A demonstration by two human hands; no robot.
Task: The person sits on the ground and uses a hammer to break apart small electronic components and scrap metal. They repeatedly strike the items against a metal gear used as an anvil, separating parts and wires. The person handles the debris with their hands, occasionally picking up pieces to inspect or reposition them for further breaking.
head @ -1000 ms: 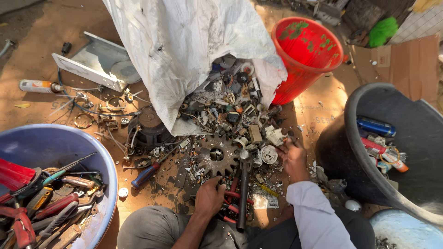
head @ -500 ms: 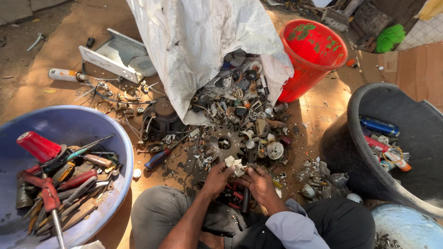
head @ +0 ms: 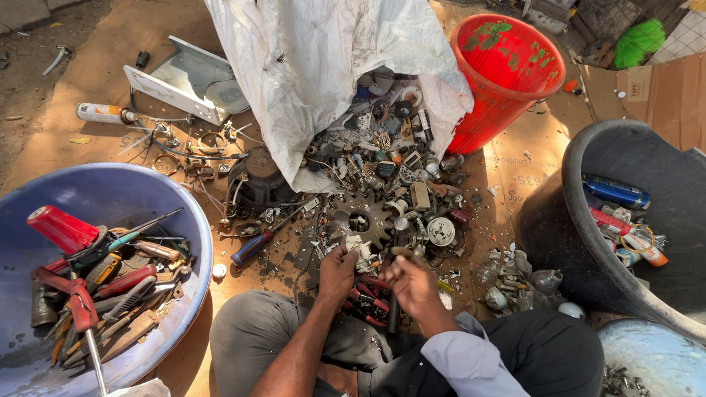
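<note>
White scrap piece (head: 362, 245) between both hands' fingers (head: 351, 254).

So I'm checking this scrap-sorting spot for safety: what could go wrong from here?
Both bare hands, left hand and right hand, work at the edge of the scrap pile; sharp metal bits could cut them. The toothed gear lies just beyond the fingers and might nick them. The pile spills from the white sack, so loosened pieces could slide toward the hands.
</note>
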